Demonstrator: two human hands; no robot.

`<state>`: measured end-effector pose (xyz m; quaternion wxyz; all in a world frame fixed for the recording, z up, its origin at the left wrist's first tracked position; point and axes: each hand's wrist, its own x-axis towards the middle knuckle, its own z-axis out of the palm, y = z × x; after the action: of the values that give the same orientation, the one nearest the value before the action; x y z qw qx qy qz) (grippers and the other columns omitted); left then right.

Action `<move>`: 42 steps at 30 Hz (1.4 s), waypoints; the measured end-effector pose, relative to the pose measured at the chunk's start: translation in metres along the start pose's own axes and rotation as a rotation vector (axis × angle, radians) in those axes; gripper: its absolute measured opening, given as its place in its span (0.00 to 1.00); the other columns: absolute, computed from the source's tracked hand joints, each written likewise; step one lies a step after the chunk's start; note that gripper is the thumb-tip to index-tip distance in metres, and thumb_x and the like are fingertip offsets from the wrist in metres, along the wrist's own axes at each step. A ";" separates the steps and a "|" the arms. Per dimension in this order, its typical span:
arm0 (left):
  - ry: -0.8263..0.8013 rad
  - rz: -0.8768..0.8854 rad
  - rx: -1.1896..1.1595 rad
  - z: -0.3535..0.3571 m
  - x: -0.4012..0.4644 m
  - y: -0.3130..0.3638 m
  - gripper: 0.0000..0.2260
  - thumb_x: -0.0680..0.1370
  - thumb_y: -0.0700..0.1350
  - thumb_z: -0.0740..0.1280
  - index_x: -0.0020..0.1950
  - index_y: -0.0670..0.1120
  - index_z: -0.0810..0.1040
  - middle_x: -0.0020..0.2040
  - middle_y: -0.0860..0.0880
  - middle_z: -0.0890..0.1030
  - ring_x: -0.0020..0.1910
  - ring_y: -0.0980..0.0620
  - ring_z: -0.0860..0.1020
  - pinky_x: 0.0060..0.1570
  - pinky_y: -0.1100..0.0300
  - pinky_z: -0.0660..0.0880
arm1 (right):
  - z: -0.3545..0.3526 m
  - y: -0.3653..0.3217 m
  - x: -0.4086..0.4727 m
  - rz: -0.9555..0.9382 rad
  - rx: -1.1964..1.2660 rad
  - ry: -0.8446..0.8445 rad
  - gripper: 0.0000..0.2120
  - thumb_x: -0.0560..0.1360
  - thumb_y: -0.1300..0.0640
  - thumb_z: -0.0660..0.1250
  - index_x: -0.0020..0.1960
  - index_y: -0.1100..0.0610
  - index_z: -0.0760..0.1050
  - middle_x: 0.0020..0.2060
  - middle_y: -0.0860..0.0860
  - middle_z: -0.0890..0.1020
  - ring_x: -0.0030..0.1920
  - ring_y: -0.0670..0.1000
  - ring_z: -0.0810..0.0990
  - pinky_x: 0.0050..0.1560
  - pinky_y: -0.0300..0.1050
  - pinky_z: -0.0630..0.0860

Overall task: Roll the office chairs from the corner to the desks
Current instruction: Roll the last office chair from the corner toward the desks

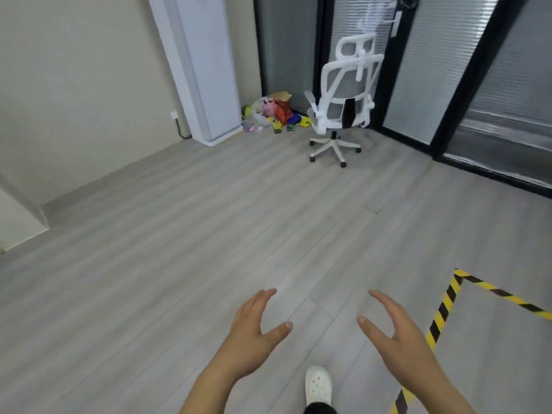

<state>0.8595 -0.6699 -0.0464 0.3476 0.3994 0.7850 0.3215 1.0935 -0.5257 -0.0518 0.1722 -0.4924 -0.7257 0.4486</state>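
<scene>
Where grey floor (185,234) meets glass wall (448,85), office chair (340,103) stands.

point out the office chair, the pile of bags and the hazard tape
office chair (343,110), head view, on the grey backrest
pile of bags (273,115), head view, on the red bag
hazard tape (445,306), head view, on the upright stripe

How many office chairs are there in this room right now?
1. A single white-framed office chair with grey mesh back stands in the far corner, beside the black-framed glass wall, right of a pile of colourful bags. Others may be outside the view.
</scene>
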 end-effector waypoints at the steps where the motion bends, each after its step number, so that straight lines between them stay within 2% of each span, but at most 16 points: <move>1: -0.017 0.008 0.005 0.000 0.029 0.006 0.31 0.76 0.62 0.66 0.75 0.63 0.57 0.77 0.61 0.56 0.76 0.60 0.51 0.74 0.57 0.53 | -0.004 0.005 0.023 0.031 0.009 0.023 0.25 0.75 0.40 0.66 0.70 0.37 0.64 0.69 0.37 0.67 0.70 0.42 0.63 0.68 0.45 0.63; 5: -0.077 0.018 0.098 -0.002 0.139 0.039 0.30 0.76 0.62 0.65 0.75 0.63 0.58 0.77 0.61 0.56 0.76 0.60 0.51 0.74 0.56 0.54 | -0.022 0.006 0.124 0.094 0.071 0.058 0.25 0.76 0.41 0.66 0.71 0.39 0.64 0.72 0.40 0.66 0.73 0.46 0.63 0.69 0.46 0.63; 8: -0.157 0.039 0.246 -0.003 0.206 0.065 0.31 0.76 0.63 0.64 0.76 0.64 0.55 0.78 0.60 0.52 0.77 0.59 0.48 0.76 0.52 0.52 | -0.043 -0.005 0.201 0.065 0.111 0.049 0.25 0.75 0.40 0.66 0.71 0.37 0.64 0.69 0.37 0.66 0.72 0.45 0.62 0.71 0.47 0.62; 10: -0.162 0.044 0.246 -0.004 0.253 0.082 0.32 0.76 0.64 0.64 0.76 0.65 0.54 0.78 0.61 0.51 0.77 0.58 0.47 0.76 0.51 0.52 | -0.059 -0.013 0.251 0.041 0.131 0.050 0.25 0.75 0.39 0.66 0.71 0.36 0.64 0.67 0.34 0.66 0.72 0.43 0.62 0.72 0.47 0.62; 13: -0.101 0.054 0.241 -0.007 0.327 0.105 0.31 0.75 0.63 0.65 0.75 0.65 0.56 0.78 0.60 0.52 0.77 0.58 0.48 0.76 0.53 0.52 | -0.076 -0.021 0.328 0.019 0.118 0.128 0.26 0.75 0.42 0.67 0.72 0.40 0.65 0.71 0.38 0.67 0.73 0.45 0.63 0.73 0.47 0.61; 15: -0.134 0.053 0.277 -0.008 0.374 0.120 0.31 0.76 0.63 0.65 0.76 0.64 0.55 0.78 0.60 0.51 0.78 0.56 0.46 0.76 0.52 0.51 | -0.088 -0.025 0.377 0.029 0.107 0.173 0.27 0.76 0.43 0.67 0.73 0.42 0.65 0.73 0.42 0.67 0.73 0.46 0.63 0.73 0.48 0.61; 19: -0.222 0.067 0.259 -0.005 0.476 0.147 0.32 0.75 0.63 0.65 0.76 0.66 0.53 0.78 0.63 0.49 0.78 0.57 0.44 0.76 0.49 0.51 | -0.127 -0.032 0.476 0.032 0.081 0.209 0.28 0.76 0.43 0.67 0.74 0.43 0.64 0.71 0.41 0.66 0.73 0.45 0.63 0.71 0.46 0.62; 24: -0.213 0.066 0.302 0.005 0.649 0.184 0.34 0.76 0.62 0.65 0.77 0.62 0.51 0.79 0.58 0.47 0.78 0.52 0.43 0.76 0.49 0.49 | -0.164 -0.033 0.619 0.088 0.044 0.326 0.27 0.76 0.44 0.67 0.73 0.47 0.66 0.73 0.44 0.68 0.73 0.48 0.64 0.70 0.46 0.63; 27: -0.225 0.112 0.319 0.008 0.743 0.229 0.34 0.77 0.61 0.64 0.78 0.60 0.50 0.80 0.57 0.46 0.78 0.50 0.42 0.76 0.48 0.47 | -0.179 -0.052 0.705 0.099 0.030 0.289 0.27 0.77 0.44 0.67 0.73 0.47 0.66 0.72 0.46 0.68 0.73 0.48 0.64 0.69 0.43 0.62; 31: -0.243 0.170 0.288 0.003 0.865 0.291 0.35 0.77 0.60 0.65 0.78 0.59 0.51 0.80 0.56 0.48 0.78 0.52 0.44 0.76 0.50 0.49 | -0.230 -0.068 0.803 0.081 0.053 0.314 0.28 0.76 0.45 0.67 0.74 0.44 0.64 0.70 0.39 0.66 0.71 0.42 0.63 0.68 0.42 0.61; 34: -0.245 0.223 0.270 0.003 0.950 0.333 0.36 0.76 0.60 0.67 0.78 0.60 0.50 0.79 0.56 0.52 0.78 0.53 0.47 0.76 0.49 0.52 | -0.270 -0.059 0.860 0.097 0.065 0.338 0.28 0.76 0.45 0.68 0.74 0.43 0.64 0.68 0.37 0.65 0.69 0.39 0.62 0.70 0.42 0.60; 37: -0.240 0.256 0.294 0.004 1.031 0.368 0.36 0.76 0.60 0.66 0.78 0.61 0.49 0.79 0.57 0.52 0.78 0.53 0.47 0.76 0.48 0.52 | -0.299 -0.038 0.926 0.158 0.080 0.360 0.27 0.75 0.45 0.69 0.72 0.42 0.65 0.67 0.38 0.66 0.70 0.42 0.63 0.71 0.45 0.61; 42: -0.107 0.248 0.413 0.011 1.176 0.414 0.35 0.77 0.61 0.64 0.78 0.59 0.50 0.80 0.55 0.52 0.78 0.50 0.48 0.76 0.50 0.50 | -0.334 -0.001 1.078 0.145 0.087 0.324 0.28 0.75 0.45 0.69 0.73 0.43 0.66 0.72 0.42 0.68 0.72 0.45 0.64 0.72 0.47 0.62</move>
<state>0.5189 0.5297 -0.0681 0.2576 0.5718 0.7595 0.1729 0.8327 0.5722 -0.0783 0.2751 -0.6014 -0.6310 0.4057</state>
